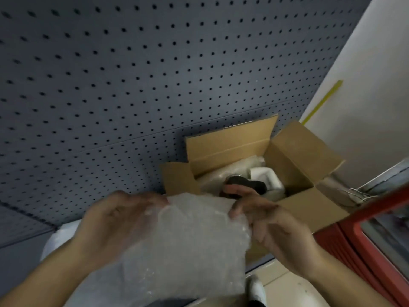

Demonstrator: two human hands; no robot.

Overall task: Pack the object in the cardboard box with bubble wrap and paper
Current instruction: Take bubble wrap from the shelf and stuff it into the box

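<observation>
i see a grey-blue bench (110, 85) dotted with black holes, brown cardboard box (305, 151), clear whitish bubble wrap (188, 240), red crate (376, 229).

The cardboard box (298, 156) stood on the desk (88, 85) with the object (238, 181) inside it. Before the box, the bubble wrap sheet (188, 240) was held between the left hand (115, 220) and the right hand (272, 222).

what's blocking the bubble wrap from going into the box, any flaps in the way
Nothing visible does. The cardboard box has its flaps folded open, and the left hand and right hand hold the bubble wrap just short of its opening. A dark object and white packing already lie inside.
</observation>
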